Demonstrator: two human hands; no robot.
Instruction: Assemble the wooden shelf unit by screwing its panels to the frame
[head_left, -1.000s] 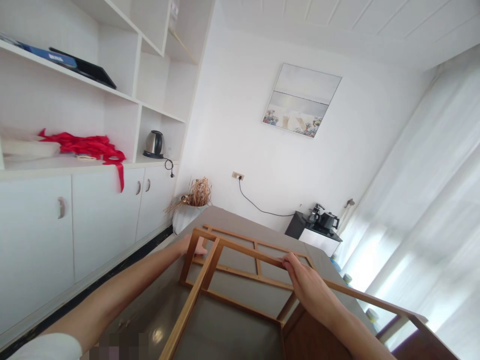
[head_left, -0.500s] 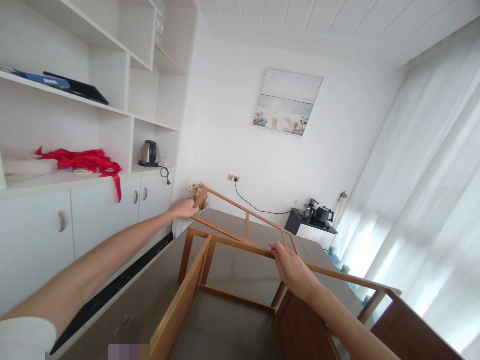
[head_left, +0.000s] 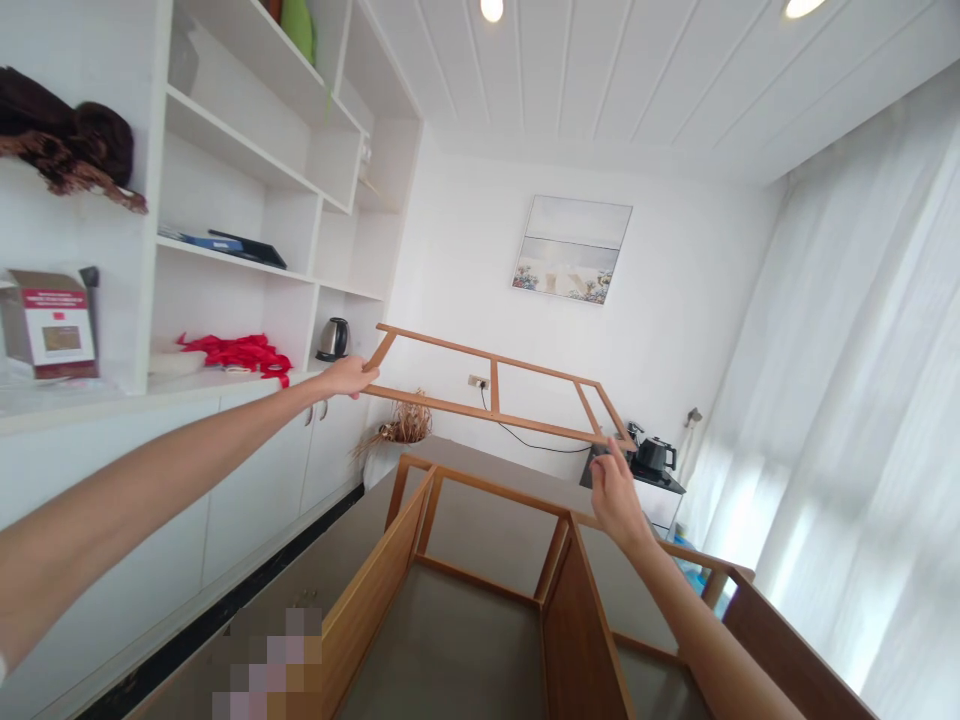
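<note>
A slim wooden ladder-like frame (head_left: pixel 495 385) is held up in the air, its long rails running left to right with crossbars between. My left hand (head_left: pixel 349 378) is closed round its left end. My right hand (head_left: pixel 619 495) is by the frame's lower right corner, forefinger stretched toward the rail and the other fingers partly curled; whether it bears any weight I cannot tell. Below both hands stands a larger wooden frame with panels (head_left: pixel 581 600), its open compartments facing up, on a grey-brown table (head_left: pixel 480 445).
White shelves (head_left: pixel 240 190) line the left, with red ribbon (head_left: pixel 236 352) and an electric kettle (head_left: pixel 332 338). Dried plants (head_left: pixel 409 420) stand past the table's far left corner. A small cabinet with a black kettle (head_left: pixel 655 455) is at the back right, beside white curtains (head_left: pixel 817 430).
The slim frame has risen clear of the table and swung closer to level. My right hand has left the larger frame's rail and moved up to the slim frame's right corner.
</note>
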